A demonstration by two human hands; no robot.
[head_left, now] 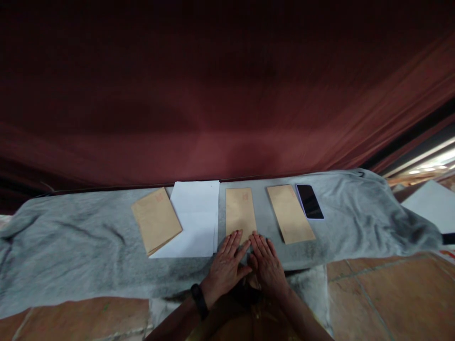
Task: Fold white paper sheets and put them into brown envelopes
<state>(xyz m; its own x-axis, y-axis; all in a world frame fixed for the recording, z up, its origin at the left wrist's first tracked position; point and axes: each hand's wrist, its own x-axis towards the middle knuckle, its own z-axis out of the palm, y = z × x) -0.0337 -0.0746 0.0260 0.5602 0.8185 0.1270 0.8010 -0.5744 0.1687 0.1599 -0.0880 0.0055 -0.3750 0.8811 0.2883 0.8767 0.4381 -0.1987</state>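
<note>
A brown paper envelope (241,208) with a small red mark near its top lies straight in front of me. My left hand (228,264) rests flat on its near left part, fingers stretched out. On its near right edge lies my right hand (266,265), also flat with the fingers extended and the fingertips close to the left hand's. The envelope's near end is hidden under both hands. To the right, a second brown envelope (290,214) lies at a slant. Left of the hands, several white paper sheets (197,222) are partly covered by a stack of brown envelopes (156,220).
A grey cloth (88,241) covers the narrow table. Beside the right envelope is a phone (310,201) with a purple edge. A dark red curtain-like fabric (213,142) rises behind the table. Tiled floor (391,293) shows below, and a white panel (432,206) stands at the far right.
</note>
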